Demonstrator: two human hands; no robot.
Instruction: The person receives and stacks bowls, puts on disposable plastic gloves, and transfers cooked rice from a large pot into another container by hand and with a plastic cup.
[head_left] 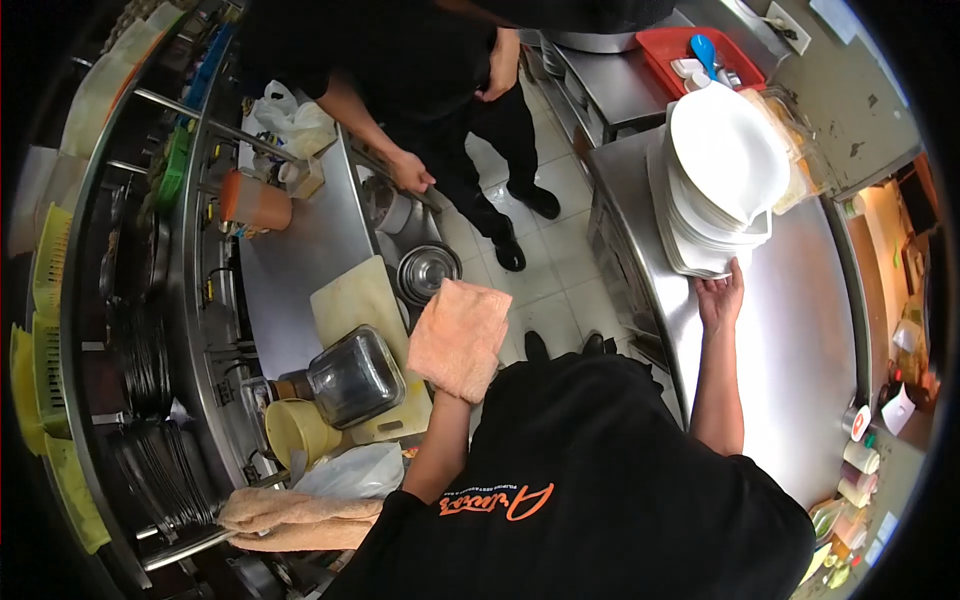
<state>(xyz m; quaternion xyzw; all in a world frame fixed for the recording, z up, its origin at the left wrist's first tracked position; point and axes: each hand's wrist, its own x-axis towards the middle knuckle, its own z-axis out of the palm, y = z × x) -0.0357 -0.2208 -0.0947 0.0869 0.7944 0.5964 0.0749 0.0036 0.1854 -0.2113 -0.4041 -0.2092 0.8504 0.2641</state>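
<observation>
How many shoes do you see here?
4: a nearer shoe and farther shoe on the person opposite; left shoe and right shoe, partly hidden, on the wearer.

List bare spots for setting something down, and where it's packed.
Right steel counter: bare stretch beside the right hand, between the white plates and bottles. Left counter: bare strip between orange container and cutting board. Crowded: the board, with a clear dish on it and yellow tub alongside.
</observation>
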